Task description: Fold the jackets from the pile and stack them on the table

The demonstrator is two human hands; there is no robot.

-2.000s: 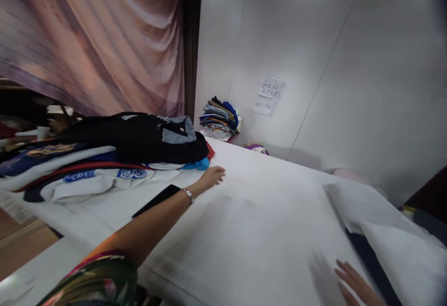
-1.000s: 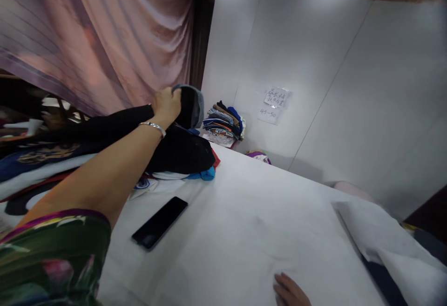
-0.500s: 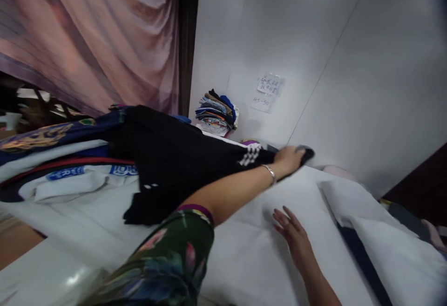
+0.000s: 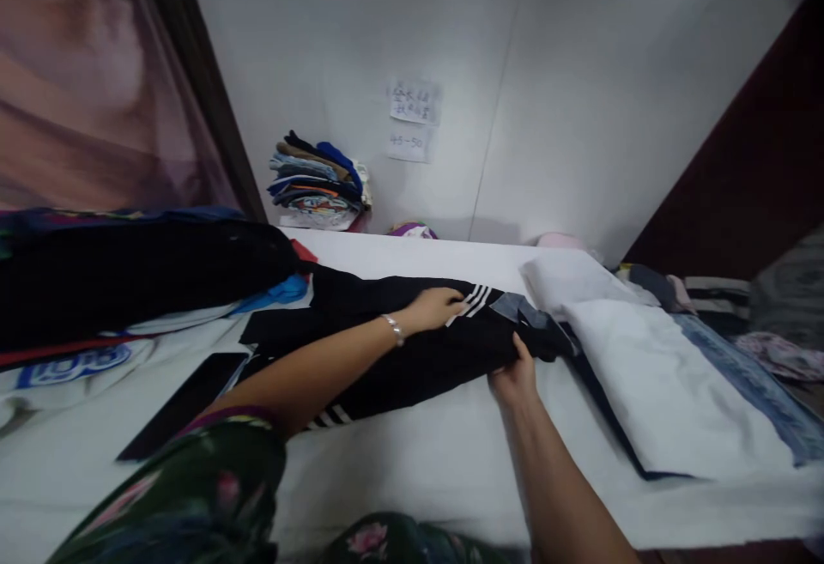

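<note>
A black garment (image 4: 412, 366) with white stripes lies spread across the white table, its grey-lined end pointing right. My left hand (image 4: 438, 308), a silver bracelet at its wrist, is closed on the cloth beside the upper white stripes; its fingertips are partly hidden. My right hand (image 4: 515, 375) grips the near edge close to the grey-lined end, thumb on top and fingers underneath, out of sight. Toward the left, the far end of the garment meets a heap of dark clothes (image 4: 142, 272).
White folded cloths (image 4: 663, 384) and blue denim (image 4: 740, 366) lie at the right. A folded clothes stack (image 4: 318, 178) stands by the wall, near paper notes (image 4: 412, 118). A flat dark rectangular item (image 4: 186, 405) rests at the left on the white table (image 4: 412, 478).
The black garment has come off the heap at left onto the table. My left hand has drawn back to the stripes; my right hand, earlier empty, now grips the edge. The view has turned right.
</note>
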